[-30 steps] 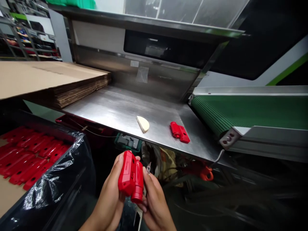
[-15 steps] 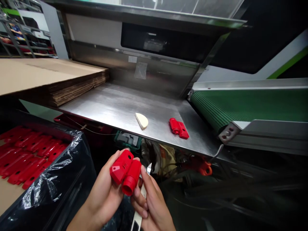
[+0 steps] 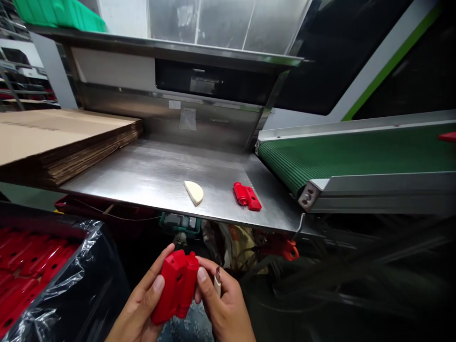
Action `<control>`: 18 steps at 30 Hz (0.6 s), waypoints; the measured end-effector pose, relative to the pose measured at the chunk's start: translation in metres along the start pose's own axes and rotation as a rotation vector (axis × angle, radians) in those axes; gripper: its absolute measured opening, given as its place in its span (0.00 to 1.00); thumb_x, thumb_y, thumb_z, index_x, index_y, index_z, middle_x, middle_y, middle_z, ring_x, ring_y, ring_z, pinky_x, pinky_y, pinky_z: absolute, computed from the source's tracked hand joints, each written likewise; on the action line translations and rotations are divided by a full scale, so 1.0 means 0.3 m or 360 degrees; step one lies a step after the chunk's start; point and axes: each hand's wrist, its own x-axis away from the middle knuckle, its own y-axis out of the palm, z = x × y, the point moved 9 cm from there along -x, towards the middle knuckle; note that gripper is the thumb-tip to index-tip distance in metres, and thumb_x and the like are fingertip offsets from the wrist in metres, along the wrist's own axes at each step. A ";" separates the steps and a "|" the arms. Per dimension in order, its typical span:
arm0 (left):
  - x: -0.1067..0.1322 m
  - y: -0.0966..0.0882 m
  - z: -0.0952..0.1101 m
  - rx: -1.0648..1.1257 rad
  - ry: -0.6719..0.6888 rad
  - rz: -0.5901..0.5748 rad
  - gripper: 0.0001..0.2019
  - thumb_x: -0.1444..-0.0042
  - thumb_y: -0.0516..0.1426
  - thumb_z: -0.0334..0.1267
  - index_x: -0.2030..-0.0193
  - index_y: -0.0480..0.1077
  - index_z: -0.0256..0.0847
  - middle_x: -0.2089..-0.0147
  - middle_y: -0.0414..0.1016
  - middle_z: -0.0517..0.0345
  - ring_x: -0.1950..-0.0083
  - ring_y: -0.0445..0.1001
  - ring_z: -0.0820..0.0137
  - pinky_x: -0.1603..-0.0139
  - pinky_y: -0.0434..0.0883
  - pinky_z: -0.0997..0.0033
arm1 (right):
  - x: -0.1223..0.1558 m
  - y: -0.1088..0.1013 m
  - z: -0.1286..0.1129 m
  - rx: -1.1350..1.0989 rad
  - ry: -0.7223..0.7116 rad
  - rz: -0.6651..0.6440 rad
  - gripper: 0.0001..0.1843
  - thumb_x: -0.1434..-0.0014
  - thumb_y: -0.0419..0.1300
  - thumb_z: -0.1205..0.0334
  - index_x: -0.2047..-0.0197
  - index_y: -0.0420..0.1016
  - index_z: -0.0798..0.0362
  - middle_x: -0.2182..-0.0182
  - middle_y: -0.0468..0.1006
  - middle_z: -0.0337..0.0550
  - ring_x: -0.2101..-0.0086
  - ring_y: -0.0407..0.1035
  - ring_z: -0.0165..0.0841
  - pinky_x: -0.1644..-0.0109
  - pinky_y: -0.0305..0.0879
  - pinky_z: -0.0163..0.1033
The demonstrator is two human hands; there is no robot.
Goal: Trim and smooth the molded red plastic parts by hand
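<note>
Places are given relative to the steel table [image 3: 149, 175].

1. Lined bin [image 3: 71, 285], below the table's front edge at far left: black film over the rim, rows of red parts [image 3: 21, 266] inside.
2. Cardboard stack [image 3: 53, 137], on the table's left end, its corner overhanging the front edge.
3. Left hand [image 3: 142, 308], below and in front of the table's front edge: fingers wrapped round the red housing [image 3: 174, 289], thumb pressed on its face.
4. Red housing, held upright between both hands, clear of the table and just right of the bin's rim.
5. Right hand [image 3: 221, 308], beside the left: thumb against the housing's right side, fingers curled round a small blade tool [image 3: 217, 280] whose tip shows above the knuckles.
6. Cream wedge [image 3: 194, 192], on the table near its front edge, bare steel all round.
7. Second red piece [image 3: 247, 196], on the table just right of the wedge, apart from it and close to the front edge.
8. Green conveyor belt [image 3: 356, 152], meeting the table's right edge; a red bit [image 3: 448, 137] rides at its far right.
9. Open steel lies between the cardboard and the wedge.
</note>
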 end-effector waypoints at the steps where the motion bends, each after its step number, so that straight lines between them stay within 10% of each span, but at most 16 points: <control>1: -0.005 -0.003 -0.001 -0.0004 0.0007 -0.0033 0.31 0.42 0.60 0.42 0.33 0.58 0.57 0.42 0.75 0.58 0.41 0.72 0.63 0.43 0.68 0.71 | 0.000 -0.004 -0.003 -0.0005 -0.0006 0.0018 0.26 0.43 0.60 0.42 0.52 0.74 0.56 0.78 0.66 0.35 0.75 0.60 0.26 0.69 0.56 0.34; 5: -0.024 -0.016 0.002 -0.0052 0.0023 -0.0119 0.35 0.41 0.58 0.46 0.30 0.48 0.59 0.42 0.74 0.49 0.46 0.76 0.54 0.47 0.72 0.58 | -0.014 -0.043 0.026 0.0142 0.0053 0.0045 0.30 0.44 0.60 0.41 0.46 0.66 0.52 0.74 0.62 0.32 0.73 0.59 0.26 0.67 0.59 0.33; 8: -0.038 -0.014 0.010 -0.0039 0.0034 -0.0203 0.38 0.42 0.56 0.55 0.29 0.43 0.60 0.45 0.75 0.45 0.50 0.77 0.50 0.53 0.74 0.51 | -0.051 -0.097 0.020 0.0542 -0.0006 0.0031 0.34 0.40 0.54 0.41 0.36 0.56 0.48 0.54 0.71 0.44 0.52 0.66 0.35 0.45 0.62 0.43; 11: -0.050 0.010 0.024 -0.0034 0.0088 -0.0364 0.40 0.42 0.53 0.59 0.29 0.34 0.62 0.49 0.76 0.45 0.53 0.78 0.50 0.57 0.74 0.48 | -0.132 -0.125 -0.077 0.1048 -0.0267 -0.0029 0.34 0.35 0.44 0.46 0.30 0.46 0.50 0.32 0.51 0.50 0.33 0.43 0.40 0.32 0.46 0.52; 18: -0.030 0.069 0.045 0.0058 0.0150 -0.0521 0.35 0.32 0.45 0.46 0.30 0.21 0.59 0.44 0.73 0.36 0.52 0.77 0.50 0.56 0.72 0.49 | -0.492 -0.124 -0.409 0.1523 -0.0730 0.0146 0.31 0.38 0.55 0.61 0.33 0.53 0.54 0.48 0.71 0.49 0.50 0.68 0.37 0.43 0.64 0.49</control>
